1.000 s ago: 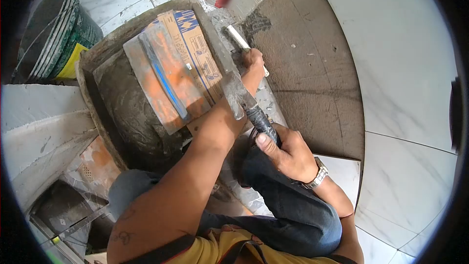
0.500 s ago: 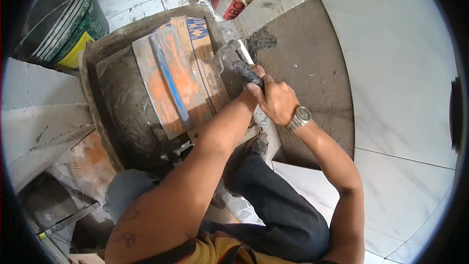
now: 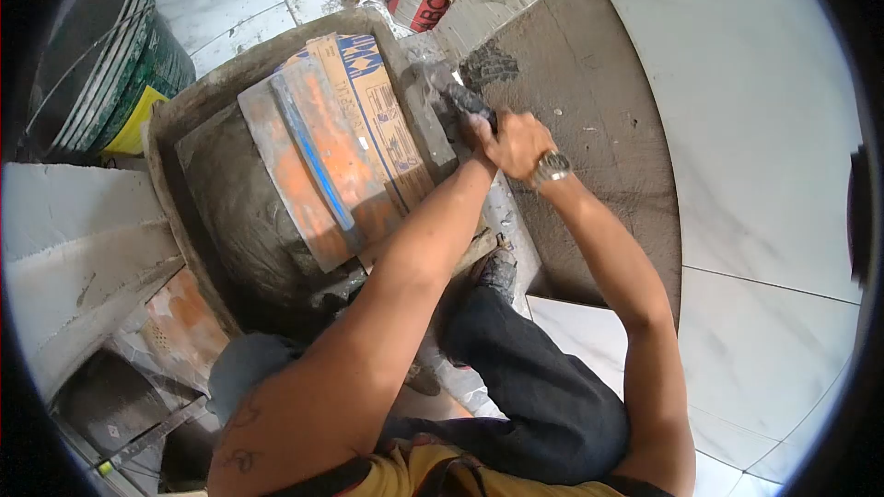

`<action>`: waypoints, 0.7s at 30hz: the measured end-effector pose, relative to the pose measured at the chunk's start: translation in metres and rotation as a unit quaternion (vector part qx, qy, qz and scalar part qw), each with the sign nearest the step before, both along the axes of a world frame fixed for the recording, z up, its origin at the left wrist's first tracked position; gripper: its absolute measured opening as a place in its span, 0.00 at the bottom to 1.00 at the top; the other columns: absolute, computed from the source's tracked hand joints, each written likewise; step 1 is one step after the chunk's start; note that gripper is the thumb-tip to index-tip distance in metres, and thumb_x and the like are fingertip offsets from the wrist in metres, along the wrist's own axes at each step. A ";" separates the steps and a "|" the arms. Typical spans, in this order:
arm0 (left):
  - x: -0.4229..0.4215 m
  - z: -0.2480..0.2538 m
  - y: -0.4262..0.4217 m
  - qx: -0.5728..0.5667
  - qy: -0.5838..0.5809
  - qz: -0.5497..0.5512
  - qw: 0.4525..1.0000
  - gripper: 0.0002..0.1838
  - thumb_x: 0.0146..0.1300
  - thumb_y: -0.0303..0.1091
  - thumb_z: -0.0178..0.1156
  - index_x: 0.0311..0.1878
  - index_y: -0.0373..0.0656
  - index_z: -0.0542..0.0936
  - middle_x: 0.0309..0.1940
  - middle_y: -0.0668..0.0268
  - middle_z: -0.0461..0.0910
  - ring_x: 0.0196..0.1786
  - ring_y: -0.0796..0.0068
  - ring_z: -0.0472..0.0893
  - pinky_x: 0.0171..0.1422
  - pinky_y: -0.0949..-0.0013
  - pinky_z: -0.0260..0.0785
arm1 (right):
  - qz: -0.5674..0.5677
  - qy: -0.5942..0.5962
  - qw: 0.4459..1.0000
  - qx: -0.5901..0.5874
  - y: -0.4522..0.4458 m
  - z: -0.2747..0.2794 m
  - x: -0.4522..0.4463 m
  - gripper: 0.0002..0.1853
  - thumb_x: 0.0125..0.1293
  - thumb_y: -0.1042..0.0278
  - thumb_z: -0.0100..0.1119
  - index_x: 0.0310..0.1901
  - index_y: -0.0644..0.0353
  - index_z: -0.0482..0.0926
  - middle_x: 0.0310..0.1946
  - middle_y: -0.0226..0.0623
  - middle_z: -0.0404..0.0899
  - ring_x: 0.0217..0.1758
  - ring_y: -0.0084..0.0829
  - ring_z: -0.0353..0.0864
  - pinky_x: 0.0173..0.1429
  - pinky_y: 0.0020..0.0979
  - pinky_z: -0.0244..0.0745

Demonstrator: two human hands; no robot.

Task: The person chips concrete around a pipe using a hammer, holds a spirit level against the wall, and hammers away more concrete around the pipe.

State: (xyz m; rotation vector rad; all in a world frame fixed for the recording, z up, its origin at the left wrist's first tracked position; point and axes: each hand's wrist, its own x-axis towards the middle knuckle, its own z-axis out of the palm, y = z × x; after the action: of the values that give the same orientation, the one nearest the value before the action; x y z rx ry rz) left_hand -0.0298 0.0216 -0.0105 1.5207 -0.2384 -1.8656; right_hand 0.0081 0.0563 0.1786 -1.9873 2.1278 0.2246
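My left hand [image 3: 480,136] and my right hand [image 3: 521,144] are close together, closed around the lower end of a short, dark-handled hand tool [image 3: 475,103]. My right hand, with a metal watch at its wrist, partly hides the left. The tool's grey, mortar-smeared head [image 3: 436,83] is blurred, so its exact kind is unclear. It is over the wall edge between the mortar trough [image 3: 162,152] and the grey mortar bed [image 3: 589,83]. Left of my hands, an orange, mortar-stained float board [image 3: 313,170] with a blue bar rests on a printed cardboard box [image 3: 378,101].
Wet mortar [image 3: 244,207] fills part of the trough. A green bucket [image 3: 157,55] stands at upper left, and a torn paper bag [image 3: 405,2] lies at the top. Large white tiles [image 3: 755,156] border the mortar bed at right. My shoe [image 3: 497,271] is beside the trough.
Both hands and the tool have moved slightly up and away from my body. The tool's head is now smeared by motion. The whole view has also shifted a little.
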 end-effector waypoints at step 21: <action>0.014 -0.002 -0.002 0.036 0.124 0.027 0.991 0.13 0.64 0.40 0.55 0.28 0.48 0.63 0.22 0.69 0.65 0.23 0.69 0.68 0.29 0.63 0.68 | -0.050 -0.073 0.994 -0.057 0.021 -0.012 -0.002 0.36 0.69 0.34 0.49 0.36 0.69 0.84 0.35 0.66 0.82 0.42 0.61 0.84 0.50 0.51 0.80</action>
State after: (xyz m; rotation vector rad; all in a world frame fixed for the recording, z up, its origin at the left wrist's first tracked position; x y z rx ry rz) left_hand -0.0159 0.0200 -0.0123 1.3125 -0.0154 -2.0156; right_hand 0.0065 0.0772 0.1666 -1.8858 2.1819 -0.0589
